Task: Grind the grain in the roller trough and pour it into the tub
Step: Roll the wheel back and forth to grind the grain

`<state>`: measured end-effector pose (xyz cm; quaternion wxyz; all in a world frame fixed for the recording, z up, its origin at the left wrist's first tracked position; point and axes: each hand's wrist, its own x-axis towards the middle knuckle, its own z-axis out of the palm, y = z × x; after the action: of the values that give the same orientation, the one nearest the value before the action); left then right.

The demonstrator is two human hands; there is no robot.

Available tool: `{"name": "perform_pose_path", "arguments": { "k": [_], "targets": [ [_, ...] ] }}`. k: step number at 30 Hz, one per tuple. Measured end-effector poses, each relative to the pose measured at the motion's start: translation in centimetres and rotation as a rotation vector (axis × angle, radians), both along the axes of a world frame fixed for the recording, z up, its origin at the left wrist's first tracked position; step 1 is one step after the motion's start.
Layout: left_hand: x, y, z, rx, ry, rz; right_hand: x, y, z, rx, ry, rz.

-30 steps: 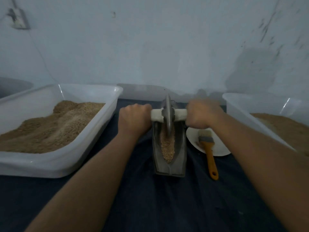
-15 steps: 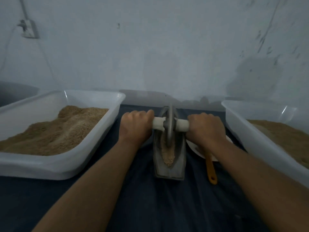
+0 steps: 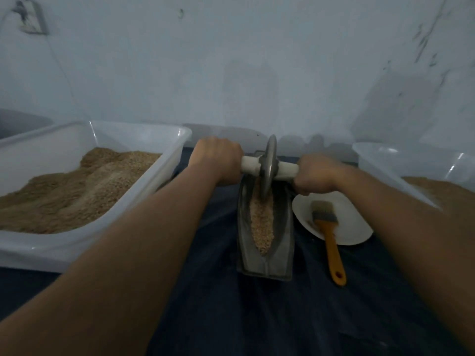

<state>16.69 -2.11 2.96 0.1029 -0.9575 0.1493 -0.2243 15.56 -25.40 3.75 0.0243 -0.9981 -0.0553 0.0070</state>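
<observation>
A grey metal roller trough (image 3: 280, 250) lies lengthwise on the dark cloth, with a strip of tan grain (image 3: 261, 222) along its groove. A metal roller wheel (image 3: 268, 165) stands upright at the trough's far end on a white axle handle. My left hand (image 3: 218, 160) grips the left end of the handle and my right hand (image 3: 317, 176) grips the right end. A white tub (image 3: 167, 160) heaped with tan grain stands to the left. Another clear tub (image 3: 385, 163) with grain stands to the right.
A white plate (image 3: 354, 227) lies right of the trough, with an orange-handled brush (image 3: 330, 235) resting on it and sticking out toward me. A pale wall closes the back. Dark cloth (image 3: 257, 317) covers the near table.
The roller wheel and both hands have moved away from me to the far end of the trough. The brush head on the plate shows again.
</observation>
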Motion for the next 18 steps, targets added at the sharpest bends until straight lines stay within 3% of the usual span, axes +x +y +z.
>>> {"name": "perform_pose_path", "arguments": {
  "k": [4,7,12,15,18],
  "targets": [
    [-3.9,0.3,-2.1,-0.061,-0.245,-0.006,-2.8,-0.1,-2.5,-0.101,-0.341,0.011],
    [-6.0,1.2,-3.4,-0.095,-0.286,-0.092,-5.0,0.2,-3.9,-0.228,-0.597,0.052],
    [-7.8,2.4,-4.7,-0.082,-0.470,-0.164,-7.1,0.3,-5.6,-0.168,-0.882,0.122],
    [-7.7,2.1,-5.1,-0.073,-0.512,-0.141,-6.7,0.1,-5.9,-0.152,-0.916,0.135],
    [-6.5,1.4,-4.3,-0.036,-0.394,-0.056,-4.8,0.0,-4.8,-0.203,-0.759,0.067]
  ]
}}
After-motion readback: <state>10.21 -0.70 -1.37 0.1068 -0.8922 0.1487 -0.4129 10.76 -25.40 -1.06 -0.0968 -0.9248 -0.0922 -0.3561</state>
